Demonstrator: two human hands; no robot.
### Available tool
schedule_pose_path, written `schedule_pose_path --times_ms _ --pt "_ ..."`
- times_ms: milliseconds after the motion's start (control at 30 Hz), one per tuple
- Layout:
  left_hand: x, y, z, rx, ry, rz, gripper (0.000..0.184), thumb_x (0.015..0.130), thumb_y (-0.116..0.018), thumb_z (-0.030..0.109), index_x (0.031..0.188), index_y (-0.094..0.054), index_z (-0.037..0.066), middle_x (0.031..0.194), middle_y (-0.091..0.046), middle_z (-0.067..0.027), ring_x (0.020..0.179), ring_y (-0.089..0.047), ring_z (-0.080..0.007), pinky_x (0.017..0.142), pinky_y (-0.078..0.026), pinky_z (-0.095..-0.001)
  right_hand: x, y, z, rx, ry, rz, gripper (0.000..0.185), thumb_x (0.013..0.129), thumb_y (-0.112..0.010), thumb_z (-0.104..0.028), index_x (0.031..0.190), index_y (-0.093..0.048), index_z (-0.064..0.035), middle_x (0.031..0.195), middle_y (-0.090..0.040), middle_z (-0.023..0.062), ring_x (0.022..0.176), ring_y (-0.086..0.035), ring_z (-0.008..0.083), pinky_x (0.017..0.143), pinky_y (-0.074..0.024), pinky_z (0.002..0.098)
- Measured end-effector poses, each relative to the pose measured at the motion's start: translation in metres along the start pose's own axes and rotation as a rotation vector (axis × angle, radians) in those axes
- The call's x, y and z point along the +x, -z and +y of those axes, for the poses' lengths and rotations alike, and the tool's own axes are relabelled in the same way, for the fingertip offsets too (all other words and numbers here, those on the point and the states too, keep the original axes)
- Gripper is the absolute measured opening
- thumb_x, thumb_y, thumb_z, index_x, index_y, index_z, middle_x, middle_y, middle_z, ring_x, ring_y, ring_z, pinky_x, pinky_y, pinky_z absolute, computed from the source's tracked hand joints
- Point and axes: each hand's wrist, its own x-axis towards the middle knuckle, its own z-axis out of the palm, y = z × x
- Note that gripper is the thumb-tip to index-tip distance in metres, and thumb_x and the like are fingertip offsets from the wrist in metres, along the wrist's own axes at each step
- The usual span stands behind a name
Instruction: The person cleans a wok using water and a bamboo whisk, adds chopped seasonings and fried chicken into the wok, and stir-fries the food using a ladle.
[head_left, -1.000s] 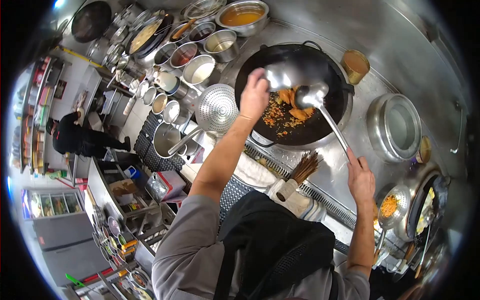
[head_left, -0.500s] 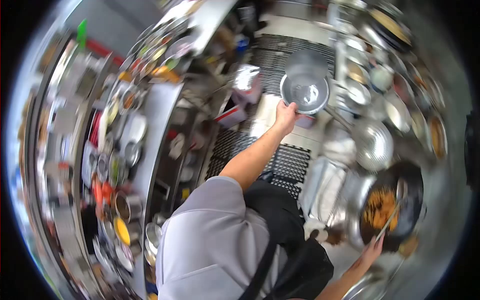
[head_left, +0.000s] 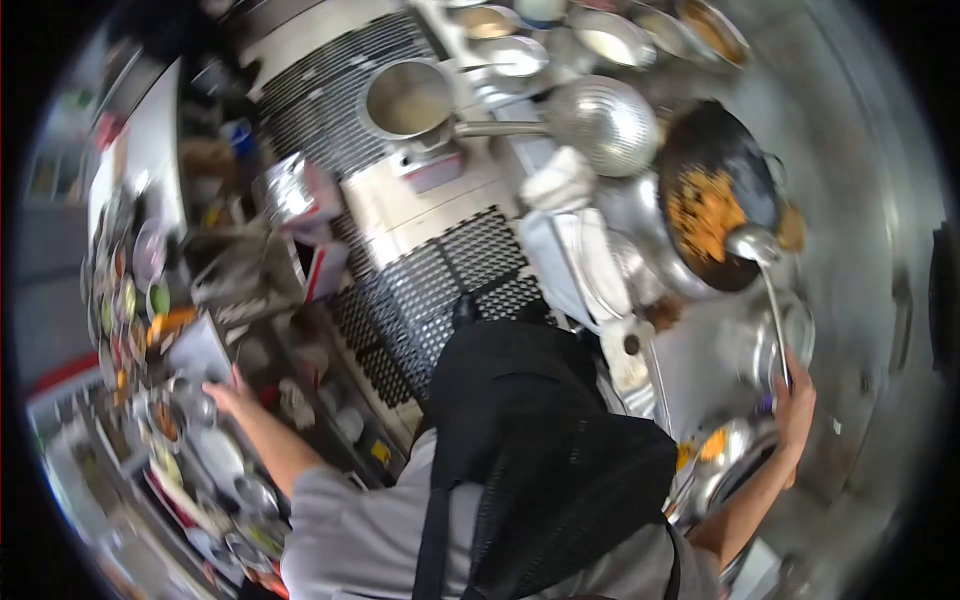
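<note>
My right hand (head_left: 793, 405) is wrapped round the long handle of a metal ladle (head_left: 752, 243). The ladle's bowl rests by the near rim of a dark wok (head_left: 745, 165), and shredded orange-brown food (head_left: 703, 212) lies inside the wok. On the other side, my left hand (head_left: 228, 392) reaches out over the left counter with thumb and fingers apart. Close to its fingertips are small metal containers (head_left: 190, 400); whether it touches one I cannot tell.
A deep metal pot (head_left: 408, 100) stands ahead over the tiled floor. A perforated strainer (head_left: 605, 125) sits beside the wok, near folded white cloths (head_left: 590, 250). Bowls line the back. Black rubber mats (head_left: 440, 270) cover the walkway, with boxes (head_left: 305, 200) along its left side.
My left hand has let go of the metal pot and swung left to the counter. The ladle's bowl has shifted to the wok's near rim. The view has turned.
</note>
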Motion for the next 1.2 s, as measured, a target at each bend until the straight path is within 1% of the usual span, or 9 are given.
schedule_pose_path --times_ms 133,167,267,400,500,733,867,967,1200 --pt "-0.103 -0.035 -0.13 0.742 -0.459 -0.928 0.025 0.099 -0.067 0.023 0.102 -0.065 -0.002 0.091 -0.067 -0.0091 0.083 -0.065 -0.0184 0.063 -0.055 -0.0288 0.002 -0.011 -0.015 0.029 -0.1 -0.19 0.05 0.087 -0.068 -0.002 0.137 -0.063 -0.003 0.115 -0.07 0.0272 0.106 -0.067 0.0441 0.094 -0.0513 0.0451" --pt "-0.203 -0.045 -0.155 0.617 -0.333 -1.077 0.017 0.099 -0.068 0.019 0.1 -0.067 0.002 0.087 -0.067 -0.0054 0.078 -0.063 -0.0136 0.06 -0.048 -0.0254 0.009 -0.039 -0.001 0.05 -0.108 -0.144 0.05 0.087 -0.069 -0.003 0.137 -0.063 -0.003 0.113 -0.071 0.0278 0.104 -0.068 0.044 0.093 -0.0522 0.0443" --pt "-0.368 -0.078 -0.237 0.744 -0.63 -1.641 0.021 0.099 -0.068 0.015 0.112 -0.069 -0.002 0.106 -0.073 -0.0148 0.1 -0.069 -0.0237 0.09 -0.053 -0.035 0.046 -0.131 0.041 0.159 -0.206 -0.041 0.05 0.088 -0.069 -0.006 0.137 -0.062 -0.0014 0.111 -0.07 0.0294 0.102 -0.069 0.0443 0.091 -0.0538 0.0433" --pt "-0.515 -0.154 -0.32 0.598 -0.933 -1.84 0.039 0.095 -0.073 0.026 0.124 -0.066 0.0 0.128 -0.069 -0.0215 0.116 -0.067 -0.0324 0.1 -0.052 -0.0407 0.08 -0.192 0.034 0.469 -0.346 0.177 0.047 0.094 -0.067 -0.011 0.138 -0.06 0.0009 0.11 -0.07 0.032 0.104 -0.069 0.0462 0.09 -0.0545 0.0458" --pt "-0.572 -0.181 -0.355 1.001 -0.642 -2.033 0.073 0.085 -0.082 0.039 0.139 -0.056 -0.003 0.131 -0.065 -0.0281 0.121 -0.065 -0.0386 0.1 -0.051 -0.0439 0.105 -0.209 0.03 0.529 -0.406 0.355 0.045 0.097 -0.064 -0.014 0.139 -0.06 0.0009 0.108 -0.069 0.0332 0.105 -0.068 0.0473 0.09 -0.0541 0.0475" --pt "-0.627 -0.172 -0.333 1.299 -1.2 -2.234 0.075 0.082 -0.084 0.034 0.135 -0.049 -0.004 0.119 -0.068 -0.0285 0.115 -0.067 -0.0377 0.097 -0.052 -0.0413 0.185 -0.214 0.03 0.742 -0.423 0.271 0.049 0.098 -0.062 -0.014 0.145 -0.055 -0.0034 0.113 -0.069 0.0303 0.109 -0.065 0.0485 0.094 -0.0517 0.049" --pt "-0.64 -0.169 -0.335 0.974 -0.54 -2.379 0.063 0.089 -0.08 0.024 0.139 -0.047 0.002 0.133 -0.062 -0.0196 0.115 -0.066 -0.03 0.097 -0.054 -0.0429 0.163 -0.218 0.04 0.58 -0.048 0.228 0.053 0.096 -0.066 -0.012 0.148 -0.055 -0.0145 0.11 -0.069 0.0241 0.101 -0.067 0.0448 0.09 -0.0532 0.0485" --pt "-0.686 -0.129 -0.293 0.738 0.604 -2.284 0.061 0.101 -0.068 0.021 0.145 -0.029 0.009 0.126 -0.063 -0.0201 0.107 -0.069 -0.0326 0.086 -0.062 -0.0463 0.117 -0.187 0.04 0.396 -0.067 0.102 0.051 0.097 -0.064 -0.014 0.147 -0.057 -0.025 0.105 -0.066 0.0174 0.093 -0.067 0.0411 0.087 -0.0545 0.0483" --pt "-0.726 -0.08 -0.33 0.93 1.05 -2.034 0.05 0.109 -0.048 0.045 0.144 -0.043 0.009 0.121 -0.067 -0.0166 0.103 -0.07 -0.0356 0.09 -0.06 -0.0496 0.035 -0.085 0.02 -0.109 -0.141 0.238 0.043 0.093 -0.064 -0.009 0.133 -0.069 -0.0234 0.088 -0.061 0.0088 0.072 -0.065 0.0333 0.064 -0.0543 0.0443"
